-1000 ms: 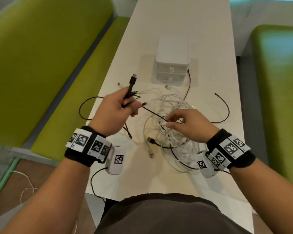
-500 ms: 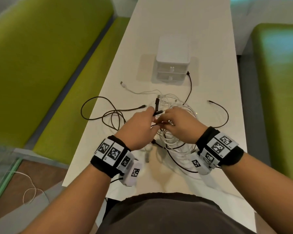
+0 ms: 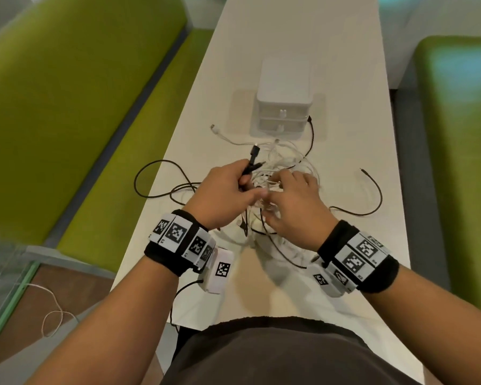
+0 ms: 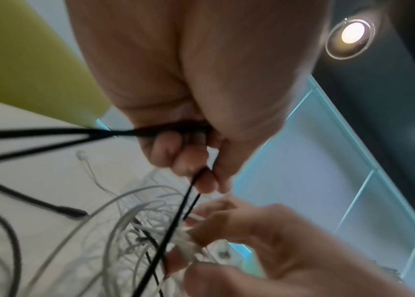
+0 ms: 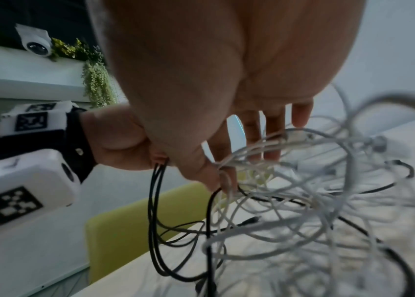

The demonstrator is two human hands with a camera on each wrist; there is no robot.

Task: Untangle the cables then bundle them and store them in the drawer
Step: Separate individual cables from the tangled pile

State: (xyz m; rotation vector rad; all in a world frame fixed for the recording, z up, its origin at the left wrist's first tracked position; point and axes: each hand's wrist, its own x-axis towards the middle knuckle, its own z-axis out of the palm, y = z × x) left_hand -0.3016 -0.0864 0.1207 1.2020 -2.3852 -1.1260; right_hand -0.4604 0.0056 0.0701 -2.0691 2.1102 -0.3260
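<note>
On the white table [image 3: 289, 31] lies a tangle of white cables [image 3: 289, 159] mixed with black ones. My left hand [image 3: 242, 182] grips a black cable [image 3: 253, 154] in a fist, its plug sticking up past the knuckles. In the left wrist view the left hand [image 4: 191, 160] has black cable strands [image 4: 49, 131] running through its curled fingers. My right hand [image 3: 283, 182] is right beside it, over the tangle. In the right wrist view the right hand [image 5: 239, 160] pinches white cable loops [image 5: 315, 201] with its thumb, the other fingers straighter. A white two-drawer unit [image 3: 285, 87] stands behind, both drawers closed.
A black cable loop [image 3: 139, 173] hangs over the table's left edge. Another black cable [image 3: 380, 195] curves to the right of the tangle. A white USB plug [image 3: 214, 127] lies left of the drawers. Green benches [image 3: 67, 93] flank the narrow table.
My left hand has come down and rightward from its raised spot, bringing the black cable to the tangle. The two hands now meet over the white cables.
</note>
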